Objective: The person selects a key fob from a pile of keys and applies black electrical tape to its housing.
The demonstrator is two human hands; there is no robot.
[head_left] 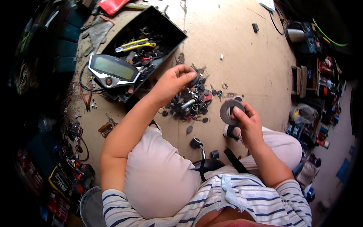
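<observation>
My left hand [173,84] is over the far edge of a pile of keys [188,106] with mostly black heads. Its thumb and fingertips are pinched on a small dark piece [194,80], too unclear to name. To the right of the pile and raised above the floor, my right hand [249,123] grips a flat dark grey ring [224,114], which looks like a ring magnet, with the thumb across its face. A small dark piece [237,98] shows at the ring's far edge. Several loose keys lie around the pile.
A black bin [176,41] with keys and a yellow cutter [138,45] stands far left, a display unit [113,70] on its near corner. Red-handled pliers [86,99] lie left of it. Tools and parts crowd both sides. A stool-like black seat [208,165] is between my legs.
</observation>
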